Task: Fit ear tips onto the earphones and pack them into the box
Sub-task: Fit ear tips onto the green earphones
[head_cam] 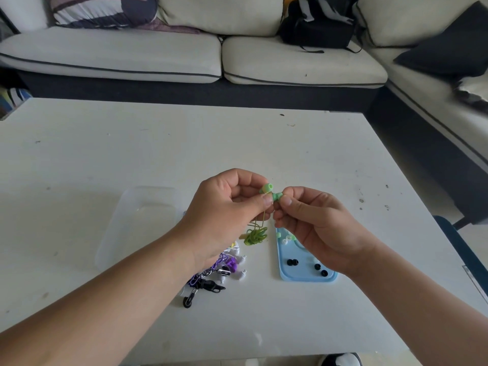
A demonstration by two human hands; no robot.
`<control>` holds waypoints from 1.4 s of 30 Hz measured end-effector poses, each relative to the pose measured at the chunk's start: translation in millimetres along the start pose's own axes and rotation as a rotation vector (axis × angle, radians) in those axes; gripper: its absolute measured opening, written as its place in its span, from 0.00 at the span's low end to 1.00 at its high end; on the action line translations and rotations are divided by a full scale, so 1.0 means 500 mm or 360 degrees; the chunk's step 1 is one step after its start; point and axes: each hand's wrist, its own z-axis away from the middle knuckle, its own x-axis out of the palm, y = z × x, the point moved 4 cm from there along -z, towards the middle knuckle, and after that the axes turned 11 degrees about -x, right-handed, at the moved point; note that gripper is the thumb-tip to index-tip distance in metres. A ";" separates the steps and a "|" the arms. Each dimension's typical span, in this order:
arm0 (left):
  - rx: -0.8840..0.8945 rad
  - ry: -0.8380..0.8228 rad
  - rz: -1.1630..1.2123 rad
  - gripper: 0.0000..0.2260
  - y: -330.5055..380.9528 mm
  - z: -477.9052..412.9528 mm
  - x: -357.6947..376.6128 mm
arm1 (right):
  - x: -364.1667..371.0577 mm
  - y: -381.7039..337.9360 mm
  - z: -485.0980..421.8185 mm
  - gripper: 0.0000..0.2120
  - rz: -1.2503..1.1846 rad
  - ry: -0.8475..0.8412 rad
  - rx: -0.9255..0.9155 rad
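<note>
Fitting of the green earphones [266, 188], held above the table [158, 143]: left hand [232, 204] pinches one rigid bud, right hand [314, 223] pinches the other, perhaps with a soft, light, slippery tip [277, 197] best gripped by its skirt, cord [254, 235] dangling.

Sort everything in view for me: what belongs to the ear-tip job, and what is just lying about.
Job: green earphones, pinched by left hand and right hand; blue tray of ear tips; clear box; pile of other earphones.
Lying about: black backpack, striped cushion, dark cushion, on the sofa.
</note>
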 end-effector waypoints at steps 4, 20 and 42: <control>0.0018 0.0072 0.0024 0.09 -0.006 0.000 0.002 | 0.001 0.002 -0.002 0.04 0.0052 0.0019 -0.0054; 0.0027 0.0226 0.0063 0.09 -0.017 -0.004 0.000 | 0.007 0.018 0.000 0.09 0.0089 0.0288 -0.0157; 0.0075 0.0204 -0.0022 0.09 0.028 0.015 -0.055 | 0.033 0.029 -0.021 0.10 0.0063 0.0270 0.0171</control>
